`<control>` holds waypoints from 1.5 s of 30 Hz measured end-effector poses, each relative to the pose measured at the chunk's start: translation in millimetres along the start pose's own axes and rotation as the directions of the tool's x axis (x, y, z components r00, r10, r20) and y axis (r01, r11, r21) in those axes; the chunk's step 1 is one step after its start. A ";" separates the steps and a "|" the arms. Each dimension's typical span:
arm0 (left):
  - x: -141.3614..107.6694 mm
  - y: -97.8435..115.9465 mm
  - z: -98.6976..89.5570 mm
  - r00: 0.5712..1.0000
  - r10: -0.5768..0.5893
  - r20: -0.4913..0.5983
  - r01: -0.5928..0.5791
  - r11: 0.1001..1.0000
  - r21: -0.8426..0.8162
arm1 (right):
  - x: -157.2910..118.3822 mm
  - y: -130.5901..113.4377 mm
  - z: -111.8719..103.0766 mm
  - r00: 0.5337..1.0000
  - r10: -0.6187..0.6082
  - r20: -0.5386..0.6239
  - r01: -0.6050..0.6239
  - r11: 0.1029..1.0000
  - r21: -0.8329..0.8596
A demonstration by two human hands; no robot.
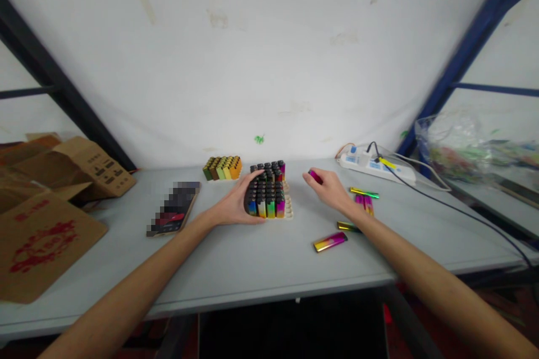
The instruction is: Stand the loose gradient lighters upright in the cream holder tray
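Upright lighters (pixel 269 190) with black tops and shiny coloured bodies stand in rows in a pale tray (pixel 289 205). Around their left side my left hand (pixel 233 203) is closed, thumb at the near edge and fingers at the far side. Slots show along the tray's right side. To the right of the tray, apart from it, my right hand (pixel 330 188) pinches a purple lighter (pixel 314 176), mostly hidden by the fingers. Loose on the table near my right forearm lie a purple-and-yellow lighter (pixel 330 242), a gold one (pixel 346 226), a green one (pixel 364 193) and purple ones (pixel 364 205).
A second group of gold and green lighters (pixel 223 168) stands by the wall. On the left are a phone (pixel 174 210) and open cardboard boxes (pixel 50 235). A power strip (pixel 377 167) with cables and a clear plastic bag (pixel 452 146) are on the right.
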State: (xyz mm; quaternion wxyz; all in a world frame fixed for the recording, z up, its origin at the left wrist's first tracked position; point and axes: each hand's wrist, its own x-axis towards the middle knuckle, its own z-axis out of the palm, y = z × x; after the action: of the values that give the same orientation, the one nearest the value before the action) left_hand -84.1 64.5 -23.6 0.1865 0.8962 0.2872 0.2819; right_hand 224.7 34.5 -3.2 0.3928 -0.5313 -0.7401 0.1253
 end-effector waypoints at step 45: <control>2.1 -4.9 -5.6 0.997 0.057 0.050 -0.057 0.998 0.009 | 21.7 3.5 48.8 0.960 -0.177 0.217 0.233 0.934 -0.271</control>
State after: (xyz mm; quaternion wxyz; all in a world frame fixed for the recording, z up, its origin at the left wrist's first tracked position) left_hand -88.1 70.5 -20.9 0.1810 0.9117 0.2583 0.2633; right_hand 189.6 66.4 -27.7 0.2483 -0.4890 -0.8359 0.0218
